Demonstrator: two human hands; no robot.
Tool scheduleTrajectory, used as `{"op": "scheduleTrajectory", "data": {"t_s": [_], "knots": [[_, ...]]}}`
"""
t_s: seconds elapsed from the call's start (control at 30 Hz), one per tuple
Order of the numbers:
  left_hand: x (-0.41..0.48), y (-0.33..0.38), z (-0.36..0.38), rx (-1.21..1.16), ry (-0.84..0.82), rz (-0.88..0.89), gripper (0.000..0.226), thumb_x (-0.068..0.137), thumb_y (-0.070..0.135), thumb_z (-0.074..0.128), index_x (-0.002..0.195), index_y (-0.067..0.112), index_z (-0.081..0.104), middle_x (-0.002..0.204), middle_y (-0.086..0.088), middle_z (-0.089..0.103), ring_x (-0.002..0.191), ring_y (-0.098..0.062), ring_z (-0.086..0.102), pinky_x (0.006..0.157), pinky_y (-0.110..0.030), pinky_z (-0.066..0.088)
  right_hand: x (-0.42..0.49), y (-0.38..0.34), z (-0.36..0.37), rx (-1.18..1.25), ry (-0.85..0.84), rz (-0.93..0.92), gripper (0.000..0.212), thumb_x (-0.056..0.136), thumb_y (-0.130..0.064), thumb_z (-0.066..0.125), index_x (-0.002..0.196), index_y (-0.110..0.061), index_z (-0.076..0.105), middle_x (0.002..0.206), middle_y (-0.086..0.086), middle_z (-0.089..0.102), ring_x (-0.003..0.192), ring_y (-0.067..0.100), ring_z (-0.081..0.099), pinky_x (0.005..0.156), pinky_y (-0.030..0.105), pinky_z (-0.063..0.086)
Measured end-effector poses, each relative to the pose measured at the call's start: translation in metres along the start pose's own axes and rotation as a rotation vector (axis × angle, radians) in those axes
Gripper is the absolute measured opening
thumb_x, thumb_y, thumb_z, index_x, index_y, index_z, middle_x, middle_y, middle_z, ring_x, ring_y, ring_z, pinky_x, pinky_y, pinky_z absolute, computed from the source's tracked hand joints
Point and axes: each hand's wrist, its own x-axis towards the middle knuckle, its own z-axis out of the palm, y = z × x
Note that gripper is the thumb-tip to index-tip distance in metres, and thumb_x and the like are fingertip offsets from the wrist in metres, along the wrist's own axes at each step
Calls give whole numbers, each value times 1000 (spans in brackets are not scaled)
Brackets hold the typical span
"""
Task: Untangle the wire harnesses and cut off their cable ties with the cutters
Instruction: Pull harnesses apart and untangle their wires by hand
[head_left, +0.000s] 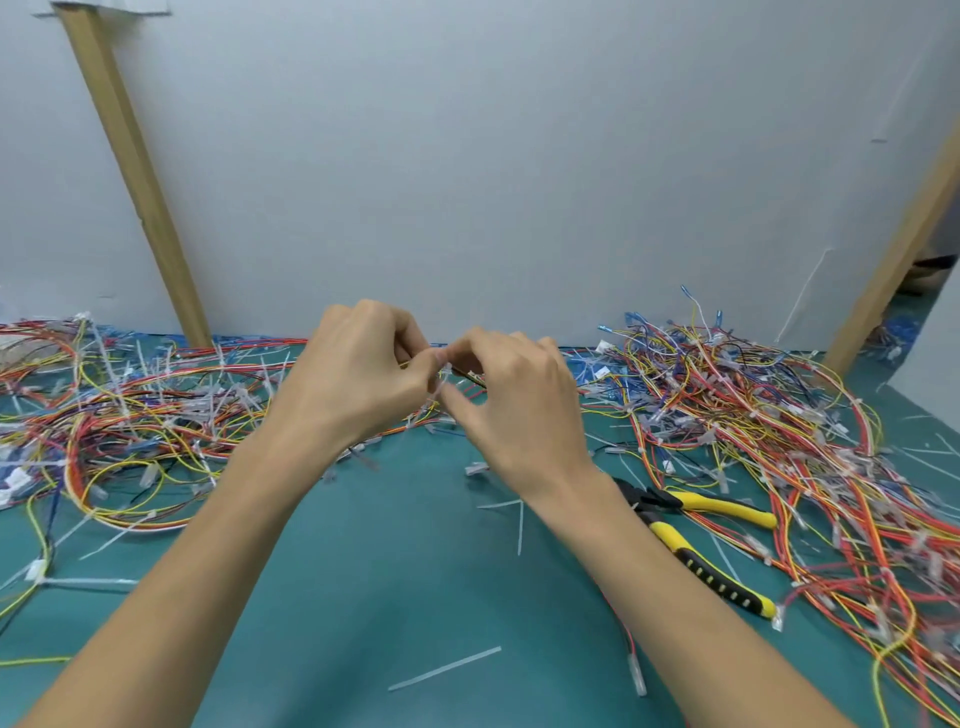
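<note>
Green matting is covering the table (363, 597), and a pale wall (519, 156) is standing behind it. Two brown cardboard strips (130, 171) are leaning against that wall, one on each side.

Both hands are meeting above the middle of the mat. The left hand (358, 374) is curling its fingers and pinching a thin wire harness (470, 378). The right hand (519, 410) is pinching a white cable tie (441, 387) on that harness with thumb and first finger. The fingertips of both hands are almost touching.

Big heaps of red, yellow and blue wires are lying on the left (130, 415) and on the right (779, 415). The cutters (696, 525), with yellow and black handles, are lying on the mat just beside the right wrist, and no hand is touching them. Little cut white tie pieces (444, 669) are lying about on the mat near the arms.
</note>
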Motion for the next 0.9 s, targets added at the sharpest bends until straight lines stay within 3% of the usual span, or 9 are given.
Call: {"op": "scheduleTrajectory", "data": {"t_s": [0.07,0.17,0.33,0.57,0.67,0.77,0.9], "knots": [[-1,2,-3,8,-10,-11,24,86,31,72,64,22,68,55,9,66,57,0,61,53,-25,44,-1,5,2,36,63,-24,11,90,-29,71,90,-18,71,83,-6,73,82,22,65,80,43,42],[-5,7,-4,109,45,24,20,86,35,70,70,23,66,62,6,66,69,-21,64,60,-35,50,0,16,5,136,130,-72,9,87,-25,74,83,-17,70,79,-10,71,76,21,64,75,43,41],[-15,23,3,309,135,127,17,91,39,62,85,24,62,81,-6,65,81,-39,61,58,-33,32,-3,38,19,196,151,-124,7,86,-21,73,84,-16,68,82,-13,67,77,23,57,70,42,41],[-15,24,-15,273,227,130,14,89,32,68,81,22,63,71,-1,64,76,-38,59,56,-32,28,-15,84,26,212,71,7,10,85,-24,71,82,-16,67,80,-10,65,81,21,55,78,44,45],[-17,26,-12,274,229,140,12,89,28,67,80,21,63,65,4,55,73,-38,58,52,-31,23,-18,87,30,178,35,36,9,85,-20,73,81,-16,66,74,-22,54,80,19,53,75,40,43],[-17,24,-11,267,250,147,12,88,26,68,79,20,62,68,3,61,73,-38,58,51,-31,22,-17,89,33,177,27,45,9,86,-24,71,82,-19,64,71,-26,45,77,14,48,71,34,36],[-10,12,-13,271,244,71,16,92,32,64,79,23,58,77,0,66,79,-38,59,56,-35,35,-20,98,37,183,-72,96,9,89,-35,68,92,-28,63,79,-27,55,83,11,52,78,35,40]]}}
